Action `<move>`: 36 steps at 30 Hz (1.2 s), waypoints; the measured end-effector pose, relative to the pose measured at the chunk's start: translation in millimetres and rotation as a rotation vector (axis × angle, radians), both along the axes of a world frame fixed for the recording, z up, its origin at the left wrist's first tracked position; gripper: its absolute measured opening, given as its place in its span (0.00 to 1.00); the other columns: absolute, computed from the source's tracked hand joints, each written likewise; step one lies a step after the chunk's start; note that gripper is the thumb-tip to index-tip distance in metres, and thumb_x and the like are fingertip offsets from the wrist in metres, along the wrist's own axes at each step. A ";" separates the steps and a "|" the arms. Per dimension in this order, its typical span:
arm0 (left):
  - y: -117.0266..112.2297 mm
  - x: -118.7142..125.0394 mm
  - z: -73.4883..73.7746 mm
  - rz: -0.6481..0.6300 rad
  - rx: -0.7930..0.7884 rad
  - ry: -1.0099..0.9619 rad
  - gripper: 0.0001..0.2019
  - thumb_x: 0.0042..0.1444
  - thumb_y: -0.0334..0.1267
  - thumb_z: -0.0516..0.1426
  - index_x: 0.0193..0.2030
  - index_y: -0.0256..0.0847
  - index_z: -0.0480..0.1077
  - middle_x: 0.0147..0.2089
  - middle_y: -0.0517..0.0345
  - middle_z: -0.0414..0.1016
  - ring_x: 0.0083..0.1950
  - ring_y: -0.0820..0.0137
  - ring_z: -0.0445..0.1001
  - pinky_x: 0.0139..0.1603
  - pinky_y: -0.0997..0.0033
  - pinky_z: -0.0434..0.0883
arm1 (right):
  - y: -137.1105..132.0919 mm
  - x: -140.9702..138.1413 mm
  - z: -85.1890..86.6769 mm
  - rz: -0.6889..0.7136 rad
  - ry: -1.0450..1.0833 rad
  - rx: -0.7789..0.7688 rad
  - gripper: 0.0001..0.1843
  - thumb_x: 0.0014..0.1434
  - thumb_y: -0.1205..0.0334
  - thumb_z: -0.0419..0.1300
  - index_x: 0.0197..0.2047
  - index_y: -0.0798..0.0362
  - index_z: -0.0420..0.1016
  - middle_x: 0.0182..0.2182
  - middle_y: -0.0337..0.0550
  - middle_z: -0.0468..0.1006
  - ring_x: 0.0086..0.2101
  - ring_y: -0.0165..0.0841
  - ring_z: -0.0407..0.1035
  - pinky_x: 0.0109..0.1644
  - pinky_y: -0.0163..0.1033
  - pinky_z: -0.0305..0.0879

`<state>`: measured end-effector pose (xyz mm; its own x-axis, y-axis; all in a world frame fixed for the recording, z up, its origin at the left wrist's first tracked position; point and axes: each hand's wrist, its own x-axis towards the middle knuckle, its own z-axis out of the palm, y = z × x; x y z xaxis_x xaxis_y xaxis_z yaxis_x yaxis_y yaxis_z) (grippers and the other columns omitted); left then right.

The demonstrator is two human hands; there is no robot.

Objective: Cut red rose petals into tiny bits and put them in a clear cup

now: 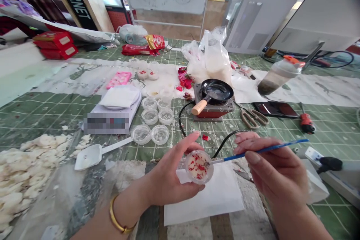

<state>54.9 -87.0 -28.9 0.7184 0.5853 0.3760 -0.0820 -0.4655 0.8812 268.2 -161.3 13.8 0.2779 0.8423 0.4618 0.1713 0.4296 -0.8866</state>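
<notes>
My left hand [171, 176] grips a small clear round cup [199, 167] by its sides, tilted toward me. Pale material with scattered red bits fills the cup. In my right hand [274, 168] is a thin blue-handled paintbrush [264, 150], held between thumb and fingers. Its tip reaches over the right edge of the cup; whether it touches the contents I cannot tell. A white paper sheet [208, 204] lies beneath both hands. Several clear round cups [150, 116] stand in pairs beyond my left hand.
A black pan [216, 90] with a wooden handle sits on a small hot plate [212, 114]. White scale [112, 108], spatula [90, 156] and pale flakes [30, 168] lie left. Scissors [253, 118], a phone [277, 109], a red-handled tool [306, 122] and a shaker bottle [281, 73] are right.
</notes>
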 end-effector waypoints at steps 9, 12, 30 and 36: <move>1.0 -0.1 0.4 -0.005 0.051 -0.002 0.47 0.49 0.33 0.63 0.69 0.50 0.39 0.57 0.47 0.64 0.52 0.62 0.70 0.54 0.60 0.70 | 0.4 -1.6 -1.3 0.013 0.032 0.015 0.08 0.57 0.69 0.61 0.38 0.48 0.77 0.29 0.41 0.78 0.42 0.36 0.69 0.46 0.43 0.69; 1.6 0.4 1.4 -0.006 0.079 0.012 0.47 0.48 0.33 0.63 0.69 0.49 0.38 0.56 0.48 0.65 0.53 0.63 0.70 0.55 0.62 0.70 | 0.2 -4.5 -2.1 0.086 -0.014 -0.015 0.09 0.56 0.69 0.62 0.39 0.46 0.77 0.30 0.41 0.80 0.43 0.37 0.69 0.48 0.45 0.68; 1.5 -1.0 1.2 -0.017 -0.051 0.006 0.49 0.47 0.32 0.65 0.68 0.56 0.38 0.57 0.52 0.65 0.53 0.63 0.71 0.58 0.60 0.68 | 4.2 2.7 -5.2 0.090 0.140 -0.058 0.05 0.57 0.66 0.62 0.37 0.47 0.77 0.32 0.38 0.80 0.44 0.33 0.69 0.50 0.40 0.68; 3.3 -0.6 3.7 0.000 -0.108 -0.016 0.50 0.45 0.30 0.65 0.67 0.61 0.39 0.55 0.55 0.66 0.52 0.64 0.71 0.56 0.59 0.68 | 9.8 7.6 -3.8 -0.069 0.212 -0.056 0.04 0.56 0.66 0.63 0.35 0.48 0.77 0.31 0.38 0.78 0.39 0.31 0.71 0.47 0.37 0.69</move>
<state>54.4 -83.7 -25.2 0.7126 0.6230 0.3228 -0.0968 -0.3683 0.9247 275.9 -151.5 10.1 0.4213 0.8409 0.3396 0.0053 0.3722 -0.9282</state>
